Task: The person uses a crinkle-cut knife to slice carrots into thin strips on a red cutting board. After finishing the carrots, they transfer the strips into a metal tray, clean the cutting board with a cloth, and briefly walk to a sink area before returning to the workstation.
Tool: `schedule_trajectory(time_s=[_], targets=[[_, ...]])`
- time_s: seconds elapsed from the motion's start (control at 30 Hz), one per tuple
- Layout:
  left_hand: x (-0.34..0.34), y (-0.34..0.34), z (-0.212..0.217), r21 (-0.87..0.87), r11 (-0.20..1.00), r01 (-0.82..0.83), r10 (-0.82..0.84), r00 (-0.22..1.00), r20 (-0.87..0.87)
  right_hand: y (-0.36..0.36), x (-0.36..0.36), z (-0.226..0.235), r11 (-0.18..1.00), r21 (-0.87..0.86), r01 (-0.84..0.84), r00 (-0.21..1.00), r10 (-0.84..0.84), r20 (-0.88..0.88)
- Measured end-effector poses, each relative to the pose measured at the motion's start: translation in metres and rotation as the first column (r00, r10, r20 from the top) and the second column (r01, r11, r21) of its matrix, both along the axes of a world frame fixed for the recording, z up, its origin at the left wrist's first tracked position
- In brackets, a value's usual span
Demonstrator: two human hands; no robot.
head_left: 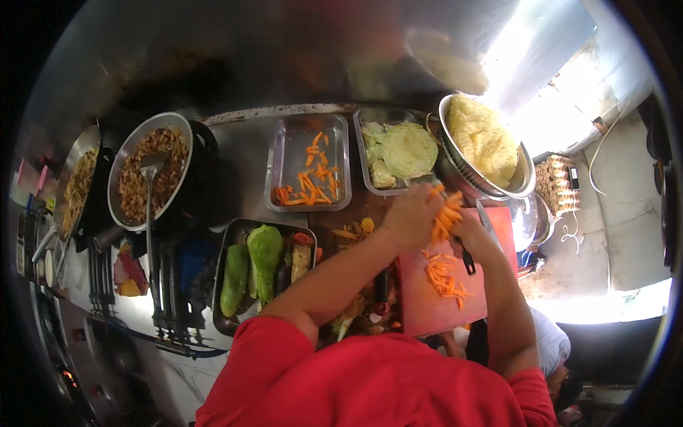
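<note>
Cut carrot sticks (447, 219) are bunched between my two hands, above the red cutting board (427, 317). My left hand (413, 215) closes on the bunch from the left. From the other side my right hand (475, 233) presses against it; its fingertips are partly hidden. More carrot pieces (445, 279) lie loose on the board below. A knife (468, 260) with a black handle rests on the board by my right hand, its blade pointing away. To the left, a steel tray (272, 181) holds a scatter of carrot sticks.
A tray with cut cabbage (405, 151) stands beyond my hands, beside a colander (528, 181) of yellow noodles. At left are a dark tray of whole vegetables (265, 260) and a pan of cooked food (153, 171) with a spatula. A person (548, 341) is low at right.
</note>
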State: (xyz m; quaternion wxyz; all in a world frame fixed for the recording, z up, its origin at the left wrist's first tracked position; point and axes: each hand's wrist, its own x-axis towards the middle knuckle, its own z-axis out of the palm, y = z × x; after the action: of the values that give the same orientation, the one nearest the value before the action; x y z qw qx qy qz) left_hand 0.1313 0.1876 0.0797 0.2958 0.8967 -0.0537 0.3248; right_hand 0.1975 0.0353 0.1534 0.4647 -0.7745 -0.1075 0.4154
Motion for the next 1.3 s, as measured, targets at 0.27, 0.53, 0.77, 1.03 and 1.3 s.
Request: schedule_trajectory(time_s=[0.27,0.53,0.77,1.03,1.3], targets=[[-0.050,0.158,-0.007,0.135,0.972,-0.192,0.223,0.935,-0.275,0.175,-0.009,-0.036,0.951,-0.008,-0.310,0.942,0.308,0.135],[-0.089,0.198,-0.045,0.072,0.944,-0.321,0.309,0.792,-0.526,0.138,-0.012,-0.003,0.850,-0.453,-0.267,0.528,0.523,0.669],[-0.079,0.152,-0.018,-0.208,0.941,-0.267,0.223,0.951,-0.215,-0.084,0.027,-0.042,0.906,-0.423,-0.022,0.493,0.378,0.784],[-0.032,0.012,-0.028,-0.298,0.953,0.060,-0.151,0.945,-0.292,-0.082,-0.019,-0.096,0.829,-0.549,-0.103,0.387,0.542,0.746],[-0.046,-0.079,-0.026,0.004,0.986,0.167,-0.121,0.731,-0.672,-0.205,-0.043,-0.081,0.985,-0.089,0.146,0.642,-0.026,0.766]])
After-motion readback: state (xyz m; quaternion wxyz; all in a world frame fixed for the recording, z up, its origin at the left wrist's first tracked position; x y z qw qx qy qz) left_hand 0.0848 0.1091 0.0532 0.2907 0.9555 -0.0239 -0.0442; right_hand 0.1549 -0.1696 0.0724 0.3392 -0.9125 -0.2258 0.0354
